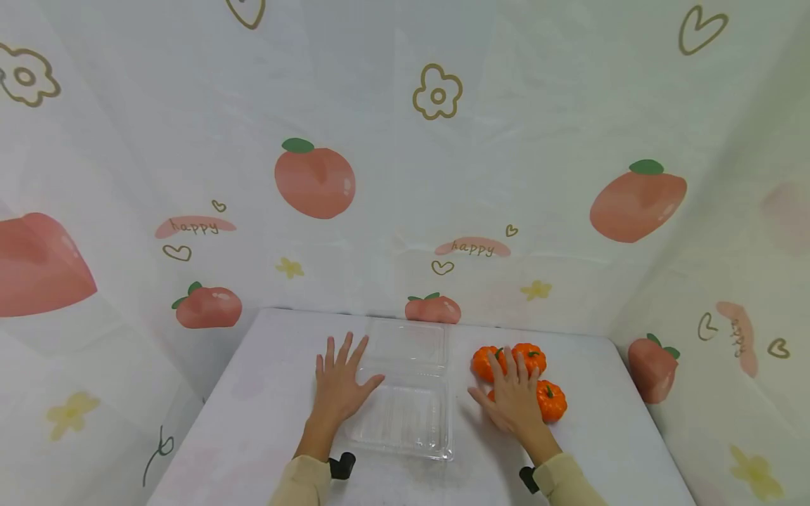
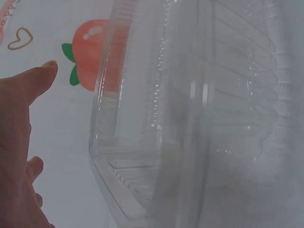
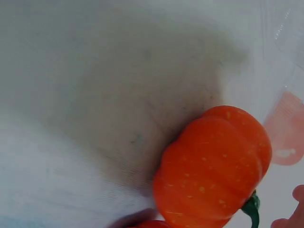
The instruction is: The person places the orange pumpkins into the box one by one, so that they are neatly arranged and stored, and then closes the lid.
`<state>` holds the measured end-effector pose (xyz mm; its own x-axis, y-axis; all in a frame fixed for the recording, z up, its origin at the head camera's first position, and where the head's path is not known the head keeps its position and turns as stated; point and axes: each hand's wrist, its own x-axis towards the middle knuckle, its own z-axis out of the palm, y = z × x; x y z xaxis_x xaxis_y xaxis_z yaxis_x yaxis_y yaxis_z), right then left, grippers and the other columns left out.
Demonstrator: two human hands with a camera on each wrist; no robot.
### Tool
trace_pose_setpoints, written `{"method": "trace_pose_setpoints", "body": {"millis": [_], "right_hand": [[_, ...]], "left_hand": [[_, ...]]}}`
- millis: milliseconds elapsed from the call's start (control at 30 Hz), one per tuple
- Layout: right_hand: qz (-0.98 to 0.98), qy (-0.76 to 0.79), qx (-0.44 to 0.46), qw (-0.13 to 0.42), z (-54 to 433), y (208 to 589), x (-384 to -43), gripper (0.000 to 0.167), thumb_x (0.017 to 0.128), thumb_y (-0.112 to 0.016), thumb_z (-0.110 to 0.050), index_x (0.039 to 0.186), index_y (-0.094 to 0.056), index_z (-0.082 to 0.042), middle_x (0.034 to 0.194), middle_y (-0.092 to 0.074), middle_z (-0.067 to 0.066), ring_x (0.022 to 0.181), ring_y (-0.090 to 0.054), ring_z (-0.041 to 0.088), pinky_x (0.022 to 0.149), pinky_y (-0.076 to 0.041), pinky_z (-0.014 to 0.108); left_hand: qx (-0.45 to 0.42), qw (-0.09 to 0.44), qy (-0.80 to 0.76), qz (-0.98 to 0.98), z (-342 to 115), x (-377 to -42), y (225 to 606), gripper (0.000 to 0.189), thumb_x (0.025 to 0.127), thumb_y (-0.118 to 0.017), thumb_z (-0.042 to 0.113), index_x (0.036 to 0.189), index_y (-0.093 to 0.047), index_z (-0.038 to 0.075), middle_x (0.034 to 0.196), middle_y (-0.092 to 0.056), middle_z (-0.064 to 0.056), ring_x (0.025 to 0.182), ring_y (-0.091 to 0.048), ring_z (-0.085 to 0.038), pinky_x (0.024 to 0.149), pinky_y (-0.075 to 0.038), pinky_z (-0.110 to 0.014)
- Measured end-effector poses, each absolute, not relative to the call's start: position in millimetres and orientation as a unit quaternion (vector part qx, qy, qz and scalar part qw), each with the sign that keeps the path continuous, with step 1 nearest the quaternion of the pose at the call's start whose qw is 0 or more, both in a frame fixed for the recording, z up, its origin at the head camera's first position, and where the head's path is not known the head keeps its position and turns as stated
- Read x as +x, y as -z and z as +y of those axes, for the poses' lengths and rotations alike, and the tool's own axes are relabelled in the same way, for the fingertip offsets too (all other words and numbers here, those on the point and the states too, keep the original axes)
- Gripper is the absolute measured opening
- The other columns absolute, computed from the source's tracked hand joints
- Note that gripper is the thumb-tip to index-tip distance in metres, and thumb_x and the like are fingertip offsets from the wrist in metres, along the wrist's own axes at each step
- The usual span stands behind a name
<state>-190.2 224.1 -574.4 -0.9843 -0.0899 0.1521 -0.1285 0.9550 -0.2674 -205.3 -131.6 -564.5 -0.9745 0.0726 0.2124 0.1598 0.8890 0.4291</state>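
Observation:
A clear plastic clamshell box point(image 1: 450, 429) lies opened out on the white table, its lid point(image 1: 408, 343) folded back toward the wall. My left hand point(image 1: 340, 390) is spread at the box's left side, fingers straight and pointing away from me, holding nothing. In the left wrist view the ridged box wall point(image 2: 204, 118) stands beside the thumb. To the right of the box, several small orange pumpkins with green stems point(image 1: 553, 403) sit in a cluster. Over them hovers my right hand point(image 1: 515, 404), fingers spread, partly hiding one pumpkin. A glossy pumpkin point(image 3: 213, 166) fills the lower right wrist view.
Behind the table point(image 1: 253, 393) hangs a white cloth point(image 1: 380, 267) printed with peaches, flowers and hearts, and it also covers both sides. A black wrist strap point(image 1: 342, 466) shows at my left cuff, and another point(image 1: 528, 479) at the right.

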Motion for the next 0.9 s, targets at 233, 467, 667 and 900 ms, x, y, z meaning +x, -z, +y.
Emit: {"method": "trace_pose_setpoints", "body": {"millis": [233, 467, 667, 900], "right_hand": [[-0.984, -0.149, 0.055, 0.076, 227.8, 582.8, -185.5, 0.091, 0.090, -0.061, -0.065, 0.157, -0.036, -0.009, 0.167, -0.021, 0.026, 0.153, -0.015, 0.052, 0.119, -0.010, 0.078], [-0.977, -0.166, 0.066, 0.113, 229.9, 589.5, -175.9, 0.091, 0.088, -0.065, -0.063, 0.154, -0.039, -0.007, 0.164, -0.025, 0.028, 0.148, -0.020, 0.053, 0.116, -0.019, 0.078], [-0.979, -0.173, 0.055, 0.089, 230.5, 592.2, -171.0, 0.091, 0.091, -0.065, -0.059, 0.157, -0.033, -0.005, 0.166, -0.020, 0.027, 0.150, -0.018, 0.053, 0.120, -0.019, 0.074], [-0.978, -0.197, 0.041, 0.059, 230.5, 600.3, -168.0, 0.096, 0.093, -0.065, -0.056, 0.157, -0.024, 0.002, 0.165, -0.018, 0.030, 0.150, -0.017, 0.053, 0.124, -0.015, 0.069]], "left_hand": [[-0.049, 0.082, 0.252, -0.963, -140.2, -206.9, 566.1, 0.082, 0.090, -0.066, 0.059, 0.159, -0.037, 0.026, 0.167, -0.033, -0.012, 0.157, -0.016, -0.047, 0.120, -0.013, -0.076], [-0.045, 0.064, 0.262, -0.962, -148.3, -205.3, 568.9, 0.078, 0.092, -0.065, 0.058, 0.158, -0.039, 0.025, 0.165, -0.036, -0.014, 0.155, -0.021, -0.049, 0.118, -0.020, -0.076], [-0.050, 0.059, 0.293, -0.953, -156.0, -201.1, 574.4, 0.070, 0.094, -0.066, 0.050, 0.155, -0.045, 0.023, 0.162, -0.040, -0.018, 0.154, -0.021, -0.052, 0.116, -0.023, -0.078], [-0.028, 0.039, 0.343, -0.938, -163.2, -197.5, 581.6, 0.064, 0.097, -0.064, 0.045, 0.154, -0.046, 0.024, 0.161, -0.043, -0.017, 0.155, -0.021, -0.049, 0.113, -0.024, -0.080]]}}
